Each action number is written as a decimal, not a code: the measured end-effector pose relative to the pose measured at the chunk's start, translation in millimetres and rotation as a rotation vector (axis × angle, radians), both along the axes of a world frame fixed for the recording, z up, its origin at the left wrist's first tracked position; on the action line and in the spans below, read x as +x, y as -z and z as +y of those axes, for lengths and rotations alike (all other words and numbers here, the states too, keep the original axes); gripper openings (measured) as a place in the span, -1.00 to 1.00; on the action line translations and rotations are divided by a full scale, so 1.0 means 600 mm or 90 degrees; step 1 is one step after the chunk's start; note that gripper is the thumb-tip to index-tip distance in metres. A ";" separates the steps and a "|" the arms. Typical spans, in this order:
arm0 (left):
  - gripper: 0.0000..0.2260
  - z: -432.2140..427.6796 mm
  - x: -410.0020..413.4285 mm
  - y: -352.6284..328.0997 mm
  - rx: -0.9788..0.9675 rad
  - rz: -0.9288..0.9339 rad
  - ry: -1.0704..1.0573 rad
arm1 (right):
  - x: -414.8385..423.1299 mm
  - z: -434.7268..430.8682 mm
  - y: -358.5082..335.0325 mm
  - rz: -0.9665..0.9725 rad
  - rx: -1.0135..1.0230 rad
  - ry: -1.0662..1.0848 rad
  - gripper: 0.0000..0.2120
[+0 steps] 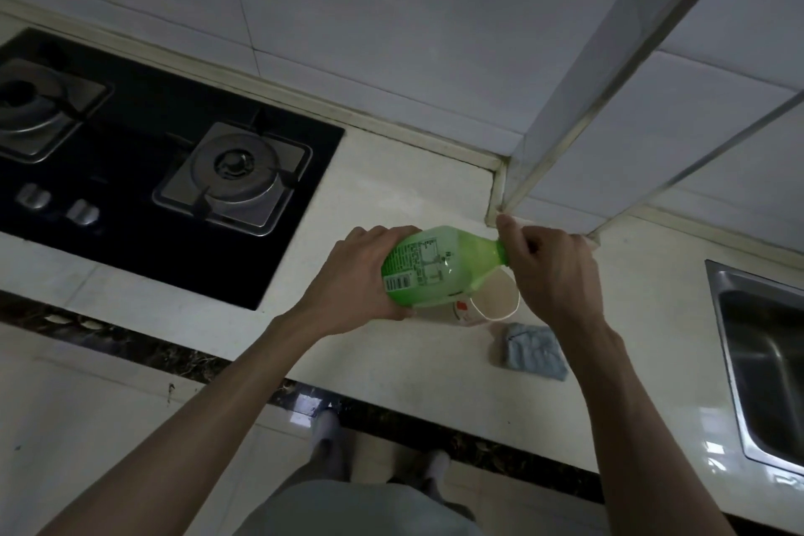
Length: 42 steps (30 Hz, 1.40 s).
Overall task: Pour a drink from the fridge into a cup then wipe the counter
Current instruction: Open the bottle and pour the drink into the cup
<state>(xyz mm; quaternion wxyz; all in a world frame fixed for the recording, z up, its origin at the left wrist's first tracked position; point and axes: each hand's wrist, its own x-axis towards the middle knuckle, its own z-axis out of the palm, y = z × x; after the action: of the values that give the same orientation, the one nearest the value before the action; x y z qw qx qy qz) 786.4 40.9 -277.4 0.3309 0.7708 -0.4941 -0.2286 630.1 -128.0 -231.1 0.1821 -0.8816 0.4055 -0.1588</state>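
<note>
We're at the cap step: left hand (361,274) wraps the green plastic bottle (439,265) above the paper cup (487,305) mid-worktop, right hand (552,274) fingers pinching its cap. Next, probably untwist, then tip.

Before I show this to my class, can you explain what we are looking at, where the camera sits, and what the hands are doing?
There is no machine: one camera worn on a person's head looks down at their two bare hands over a kitchen counter. The left hand holds a green plastic bottle tilted on its side. The right hand is closed at its neck, probably around the cap, which is hidden. Under the neck stands a paper cup. A folded grey cloth lies beside it. A gas hob sits left, a steel sink right.
</note>
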 end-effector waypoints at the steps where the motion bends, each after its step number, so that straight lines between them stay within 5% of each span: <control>1: -0.17 0.000 0.007 -0.001 0.005 0.023 0.013 | 0.001 0.000 -0.003 0.002 -0.025 -0.029 -0.44; 7: -0.21 -0.002 0.032 -0.012 -0.004 0.080 0.063 | 0.024 0.009 -0.018 0.015 -0.180 -0.017 -0.40; 12: -0.23 -0.007 0.036 0.007 -0.022 -0.148 0.010 | 0.049 0.003 -0.019 0.238 0.082 0.123 -0.45; 15: -0.20 -0.001 0.057 -0.004 -0.005 -0.007 0.039 | 0.054 0.009 -0.015 0.111 0.037 0.066 -0.33; 23: -0.22 0.021 0.098 -0.020 0.066 0.297 0.132 | 0.058 0.028 -0.027 -0.024 -0.245 -0.153 -0.46; 32: -0.18 0.014 0.066 0.003 -0.007 0.013 0.023 | 0.085 0.026 -0.021 0.110 0.001 0.104 -0.49; 38: -0.20 0.017 0.100 -0.026 0.103 0.186 0.118 | 0.068 0.022 -0.017 0.047 -0.159 -0.093 -0.37; 42: -0.24 0.016 0.092 -0.034 0.133 0.241 0.118 | 0.070 0.016 -0.015 0.013 -0.132 -0.098 -0.36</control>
<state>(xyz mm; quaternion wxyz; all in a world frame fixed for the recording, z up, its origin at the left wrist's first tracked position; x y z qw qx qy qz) 841.8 50.3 -256.9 0.3138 0.6953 -0.4658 -0.4485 671.8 -118.7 -221.9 0.0972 -0.9260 0.3195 -0.1762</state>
